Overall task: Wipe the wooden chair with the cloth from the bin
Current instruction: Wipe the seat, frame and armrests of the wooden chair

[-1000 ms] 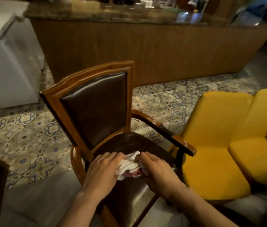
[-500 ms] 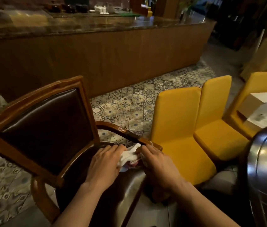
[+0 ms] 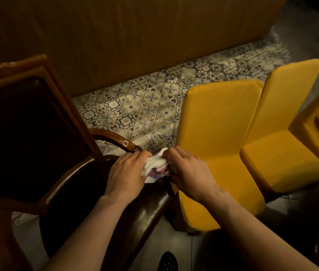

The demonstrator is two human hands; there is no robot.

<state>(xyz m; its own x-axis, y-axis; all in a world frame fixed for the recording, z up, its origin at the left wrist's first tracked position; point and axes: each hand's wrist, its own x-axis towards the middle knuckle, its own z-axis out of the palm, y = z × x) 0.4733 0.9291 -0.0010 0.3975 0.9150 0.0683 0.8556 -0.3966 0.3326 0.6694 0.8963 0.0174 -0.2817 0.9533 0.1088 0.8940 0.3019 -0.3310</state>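
Both hands closed on a bunched white cloth (image 3: pixel 155 167) with a reddish patch, held over the right edge of the wooden chair (image 3: pixel 43 137), just near of where its curved armrest (image 3: pixel 115 139) ends. Left hand (image 3: pixel 125 173) palm down, fingers curled over the cloth's left side; right hand (image 3: pixel 188 173) gripping the right side, knuckles up. Dark leather seat (image 3: pixel 88 194) below the wrists, glossy along its near rim. Tall leather-panelled backrest (image 3: pixel 23 137) filling the left, blocking the floor behind it. Close on the right, nearly touching the seat edge, a yellow upholstered chair (image 3: pixel 217 137); a second yellow chair (image 3: pixel 284 145) just beyond it, further right. Patterned floor tiles (image 3: pixel 145 106) far of the hands, ending at a wooden counter front (image 3: pixel 135 36). Dark round drain cover (image 3: pixel 167 262) on the plain grey floor near the bottom edge.
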